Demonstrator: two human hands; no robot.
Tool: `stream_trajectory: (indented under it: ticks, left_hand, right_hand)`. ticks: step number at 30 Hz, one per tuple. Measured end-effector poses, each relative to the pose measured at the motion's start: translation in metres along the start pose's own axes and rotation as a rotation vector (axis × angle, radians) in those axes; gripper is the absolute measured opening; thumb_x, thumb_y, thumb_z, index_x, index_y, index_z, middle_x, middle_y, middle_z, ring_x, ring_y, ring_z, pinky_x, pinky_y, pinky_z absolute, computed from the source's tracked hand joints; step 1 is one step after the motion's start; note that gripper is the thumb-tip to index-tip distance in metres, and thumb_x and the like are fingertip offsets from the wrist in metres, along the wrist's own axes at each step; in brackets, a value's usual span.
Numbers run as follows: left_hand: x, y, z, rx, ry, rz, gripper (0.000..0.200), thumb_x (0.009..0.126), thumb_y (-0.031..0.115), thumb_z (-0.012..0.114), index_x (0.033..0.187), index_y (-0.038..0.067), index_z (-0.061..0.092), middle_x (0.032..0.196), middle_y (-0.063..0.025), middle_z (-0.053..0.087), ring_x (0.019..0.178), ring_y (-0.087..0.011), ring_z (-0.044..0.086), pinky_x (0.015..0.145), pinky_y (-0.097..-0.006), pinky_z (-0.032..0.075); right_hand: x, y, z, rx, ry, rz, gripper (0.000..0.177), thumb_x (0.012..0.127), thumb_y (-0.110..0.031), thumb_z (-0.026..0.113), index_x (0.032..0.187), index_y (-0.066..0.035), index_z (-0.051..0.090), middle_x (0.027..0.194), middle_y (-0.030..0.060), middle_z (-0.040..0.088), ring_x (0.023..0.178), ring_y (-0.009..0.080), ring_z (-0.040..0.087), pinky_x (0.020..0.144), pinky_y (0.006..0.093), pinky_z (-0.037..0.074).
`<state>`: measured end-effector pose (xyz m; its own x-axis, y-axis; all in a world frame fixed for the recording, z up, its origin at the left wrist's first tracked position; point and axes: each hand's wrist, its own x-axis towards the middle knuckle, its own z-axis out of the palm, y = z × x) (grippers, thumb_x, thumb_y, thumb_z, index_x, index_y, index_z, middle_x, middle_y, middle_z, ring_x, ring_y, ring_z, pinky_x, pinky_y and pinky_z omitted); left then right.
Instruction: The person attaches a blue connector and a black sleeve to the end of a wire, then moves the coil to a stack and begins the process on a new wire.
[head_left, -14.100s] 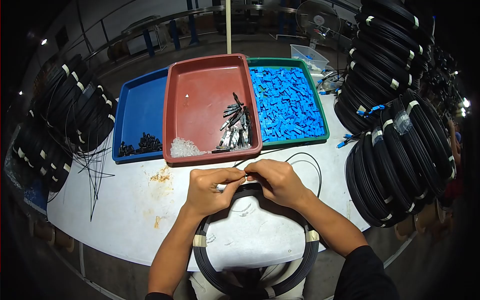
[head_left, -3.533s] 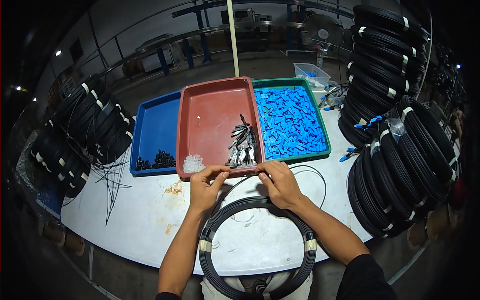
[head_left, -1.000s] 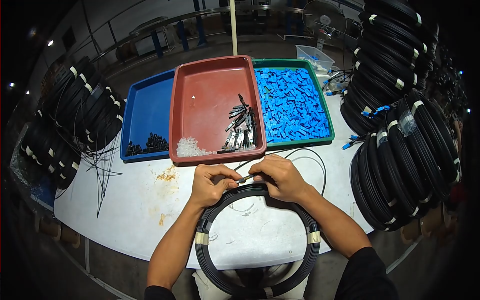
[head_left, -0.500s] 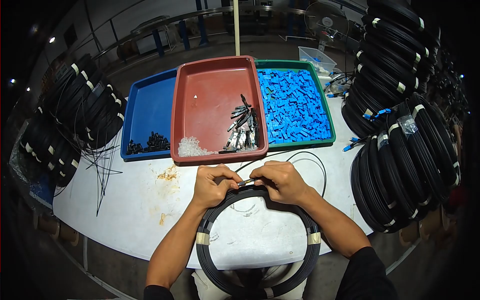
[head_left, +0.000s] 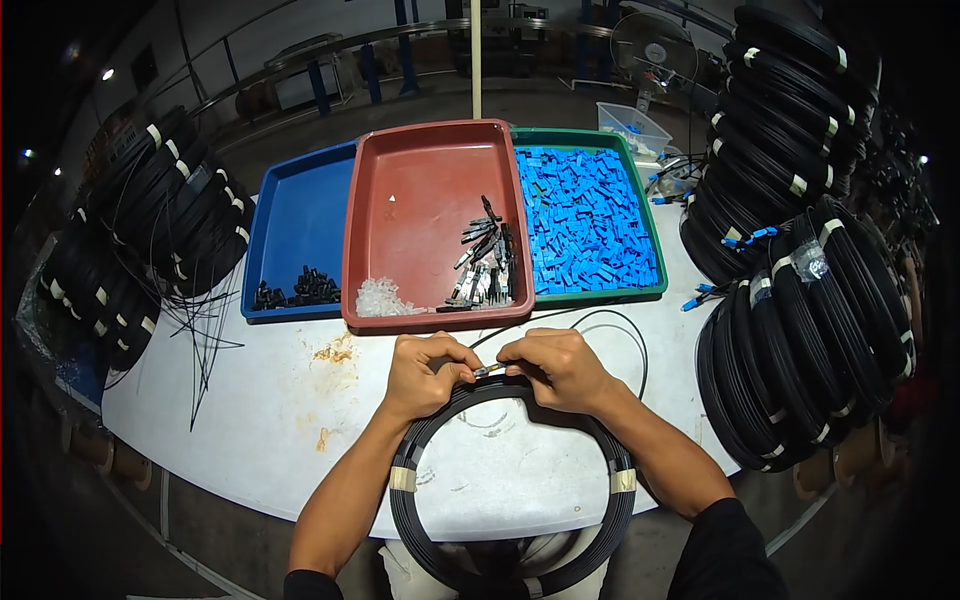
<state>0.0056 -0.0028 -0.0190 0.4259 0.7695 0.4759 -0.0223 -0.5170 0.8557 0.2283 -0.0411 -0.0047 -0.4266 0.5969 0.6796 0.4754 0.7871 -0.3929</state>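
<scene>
Over the upper edge of a black cable coil, both hands pinch a small cable connector with a dark and a metallic or yellowish part. My left hand is closed on its left end between thumb and fingertips. From the other side, my right hand grips its right end, where the cable end seems to be; the fingers hide the join. Beige tape binds the coil, which lies partly on the white table and overhangs its front edge. A loose cable loop arcs behind my right hand.
Behind my hands stand a blue tray with black pieces, a red tray with dark connectors and clear plastic bits, and a green tray with blue connector housings. Cable coils are stacked at left and right. A fan is beyond.
The view has shifted slightly. My fingers have moved a little on the connector, and more of its middle shows between them. Both hands still hold it.
</scene>
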Motion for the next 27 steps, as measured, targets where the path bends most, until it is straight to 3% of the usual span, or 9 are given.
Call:
stream_trajectory:
  ticks: [11, 13, 16, 19, 27]
  left_hand:
    - [0.0, -0.003, 0.0, -0.045, 0.011, -0.007, 0.02, 0.065, -0.017, 0.06, 0.075, -0.006, 0.073, 0.068, -0.0109, 0.071, 0.062, -0.0153, 0.057, 0.06, -0.028, 0.046]
    - [0.001, -0.009, -0.004, 0.026, -0.04, 0.009, 0.018, 0.069, -0.014, 0.064, 0.08, -0.005, 0.075, 0.074, -0.0128, 0.073, 0.064, -0.0149, 0.066, 0.062, -0.0261, 0.054]
    - [0.001, -0.003, -0.004, 0.081, -0.04, 0.06, 0.018, 0.07, -0.013, 0.065, 0.08, -0.005, 0.075, 0.074, -0.0128, 0.073, 0.064, -0.0151, 0.067, 0.062, -0.0258, 0.053]
    - [0.0, 0.0, 0.001, -0.003, 0.001, 0.009, 0.02, 0.065, -0.016, 0.06, 0.077, -0.006, 0.073, 0.07, -0.0114, 0.072, 0.062, -0.0156, 0.057, 0.061, -0.0282, 0.047]
    - [0.0, 0.0, 0.0, 0.043, -0.007, 0.012, 0.021, 0.065, -0.016, 0.059, 0.077, -0.006, 0.074, 0.07, -0.0116, 0.071, 0.063, -0.0157, 0.058, 0.061, -0.0282, 0.048]
  right_hand:
    - [0.001, 0.001, 0.0, -0.005, 0.0, -0.004, 0.021, 0.073, 0.002, 0.078, 0.092, -0.002, 0.069, 0.071, 0.0108, 0.064, 0.062, 0.0284, 0.062, 0.057, 0.0386, 0.048]
    - [-0.001, 0.0, 0.0, -0.022, -0.007, -0.004, 0.021, 0.073, 0.002, 0.078, 0.092, -0.002, 0.069, 0.071, 0.0108, 0.063, 0.062, 0.0286, 0.062, 0.056, 0.0387, 0.048]
    - [0.001, -0.001, -0.001, -0.025, -0.017, -0.016, 0.022, 0.074, 0.001, 0.078, 0.093, -0.002, 0.068, 0.07, 0.0108, 0.063, 0.062, 0.0288, 0.061, 0.057, 0.0387, 0.048]
    - [0.0, -0.001, -0.001, -0.021, -0.013, 0.009, 0.022, 0.074, 0.002, 0.078, 0.093, -0.002, 0.068, 0.071, 0.0111, 0.063, 0.062, 0.0289, 0.062, 0.057, 0.0387, 0.048]
    - [-0.002, 0.001, 0.0, -0.026, -0.037, 0.012, 0.022, 0.074, 0.002, 0.078, 0.094, -0.002, 0.068, 0.071, 0.0114, 0.063, 0.063, 0.0289, 0.062, 0.057, 0.0391, 0.048]
